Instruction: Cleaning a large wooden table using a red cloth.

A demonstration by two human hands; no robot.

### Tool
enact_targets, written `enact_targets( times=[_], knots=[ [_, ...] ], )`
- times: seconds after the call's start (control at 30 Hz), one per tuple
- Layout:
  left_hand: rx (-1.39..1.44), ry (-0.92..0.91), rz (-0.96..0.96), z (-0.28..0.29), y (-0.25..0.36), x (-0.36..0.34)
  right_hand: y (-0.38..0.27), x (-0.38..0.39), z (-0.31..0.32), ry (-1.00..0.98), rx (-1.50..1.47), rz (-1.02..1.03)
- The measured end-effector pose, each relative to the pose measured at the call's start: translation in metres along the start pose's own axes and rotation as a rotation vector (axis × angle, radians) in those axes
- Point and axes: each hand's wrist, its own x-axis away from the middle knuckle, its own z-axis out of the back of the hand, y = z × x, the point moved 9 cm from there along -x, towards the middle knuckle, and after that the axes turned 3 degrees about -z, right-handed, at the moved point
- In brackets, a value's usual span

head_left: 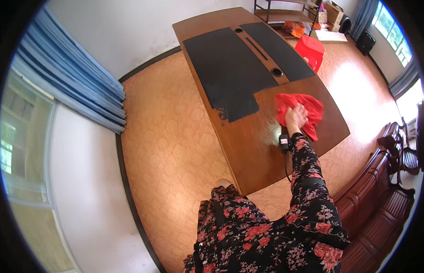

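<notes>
My right hand (296,117) is pressed on a bunched red cloth (307,108) on the wooden desk (243,157), its fingers curled into the fabric. The desk has two dark inset panels (218,63), with a ragged edge on the larger one near its lower corner, and a slotted strip between them with round openings. A pale glare shows on the wood left of the cloth. A small black device (283,143) with a cable sits beside my right wrist. My left hand is not in view.
Dark wooden bench seating (371,191) stands close on the right. A red stool (310,50) is behind the desk, near a shelf rack (285,16) and boxes (335,13). A blue curtain (84,77) and glass panel (27,145) line the left wall.
</notes>
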Motion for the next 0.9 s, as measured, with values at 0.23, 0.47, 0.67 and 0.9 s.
enact_targets(
  times=[0.23, 0.47, 0.67, 0.9],
  knots=[
    [-0.099, -0.071, -0.028, 0.043, 0.022, -0.073, -0.132, 0.026, -0.017, -0.020, -0.161, 0.258],
    [-0.185, -0.158, -0.035, 0.057, 0.031, -0.163, -0.160, 0.013, -0.034, -0.035, -0.122, 0.332],
    [-0.225, -0.264, -0.105, -0.017, 0.056, -0.239, -0.145, -0.021, -0.029, -0.044, -0.104, 0.183],
    [-0.204, -0.236, -0.160, -0.097, 0.190, -0.222, -0.167, -0.018, -0.032, 0.034, -0.112, 0.147]
  ],
)
